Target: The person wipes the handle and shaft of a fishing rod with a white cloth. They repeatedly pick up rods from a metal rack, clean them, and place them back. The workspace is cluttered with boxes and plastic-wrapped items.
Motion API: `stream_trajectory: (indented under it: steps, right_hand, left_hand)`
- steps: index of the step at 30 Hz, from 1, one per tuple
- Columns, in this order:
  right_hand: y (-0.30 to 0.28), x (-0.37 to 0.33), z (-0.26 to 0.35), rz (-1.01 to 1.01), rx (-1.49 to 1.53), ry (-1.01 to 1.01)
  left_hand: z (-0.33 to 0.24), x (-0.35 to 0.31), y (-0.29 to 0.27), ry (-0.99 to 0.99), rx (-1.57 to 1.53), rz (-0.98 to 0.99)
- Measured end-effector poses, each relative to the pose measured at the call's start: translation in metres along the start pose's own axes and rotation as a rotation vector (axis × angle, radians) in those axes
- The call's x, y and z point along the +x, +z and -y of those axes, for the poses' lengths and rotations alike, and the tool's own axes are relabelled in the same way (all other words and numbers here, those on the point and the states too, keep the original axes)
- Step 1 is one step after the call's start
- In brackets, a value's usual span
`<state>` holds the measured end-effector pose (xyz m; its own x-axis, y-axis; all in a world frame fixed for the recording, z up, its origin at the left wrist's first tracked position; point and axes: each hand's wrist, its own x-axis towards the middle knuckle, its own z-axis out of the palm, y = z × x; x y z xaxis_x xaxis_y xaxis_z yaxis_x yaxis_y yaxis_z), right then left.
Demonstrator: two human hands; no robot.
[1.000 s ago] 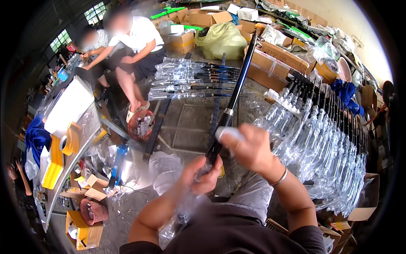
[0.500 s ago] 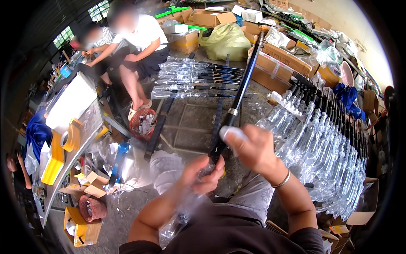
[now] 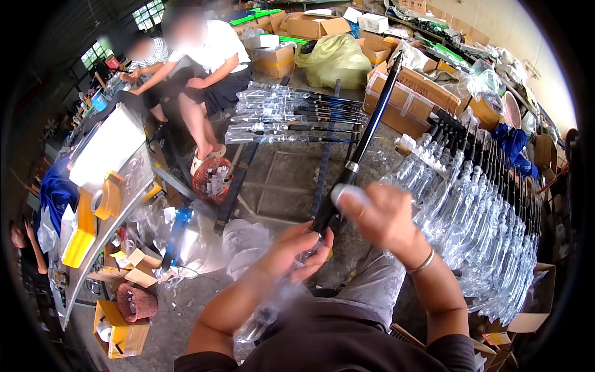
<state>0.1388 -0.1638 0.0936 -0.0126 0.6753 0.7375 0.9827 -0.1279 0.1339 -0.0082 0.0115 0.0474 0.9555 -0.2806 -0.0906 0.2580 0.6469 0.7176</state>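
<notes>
A dark blue and black fishing rod (image 3: 379, 115) slants up and away in front of me, with a silver ring partway along its handle. My left hand (image 3: 296, 251) is closed round the rod's lower end, over clear plastic wrap (image 3: 266, 316) that hangs down toward my lap. Higher up the handle, my right hand (image 3: 384, 214) is curled, blurred by motion, and grips a small white thing (image 3: 348, 197) against or close beside the rod. What that white thing is cannot be made out.
Many plastic-sleeved rods (image 3: 477, 229) lean in a row at my right. More wrapped rods (image 3: 291, 111) lie across a metal frame (image 3: 279, 180) ahead. Two people sit at the far left, near a red basket (image 3: 212, 177). Tape rolls lie on the left table (image 3: 133, 186); cartons (image 3: 403, 99) stand behind.
The rod's upper part has swung slightly to the right. My right hand has shifted a little right with the white thing. My left hand keeps its hold on the rod's lower end.
</notes>
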Motion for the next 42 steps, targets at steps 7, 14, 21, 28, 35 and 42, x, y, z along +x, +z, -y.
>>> stream_trajectory:
  steps: [7,14,21,28,35,42]
  right_hand:
    - [0.000,0.003,0.002,-0.022,0.040,0.017]
    - [0.004,-0.008,0.006,0.053,0.067,-0.040]
    - [0.009,-0.007,0.017,0.034,0.100,-0.072]
    - [0.012,-0.017,0.017,0.045,0.082,-0.053]
    - [0.008,-0.011,0.012,0.044,0.058,-0.023]
    - [0.008,-0.011,0.012,0.035,0.006,-0.001]
  left_hand:
    - [-0.002,0.000,0.004,0.033,0.117,-0.077]
    - [-0.003,0.006,0.006,0.089,0.285,-0.089]
    - [-0.002,0.008,0.007,0.077,0.474,-0.203]
    - [0.001,0.011,0.010,0.139,0.470,-0.244]
    - [0.008,0.009,0.003,0.247,0.523,-0.210]
    - [0.010,0.007,0.013,0.272,0.635,-0.328]
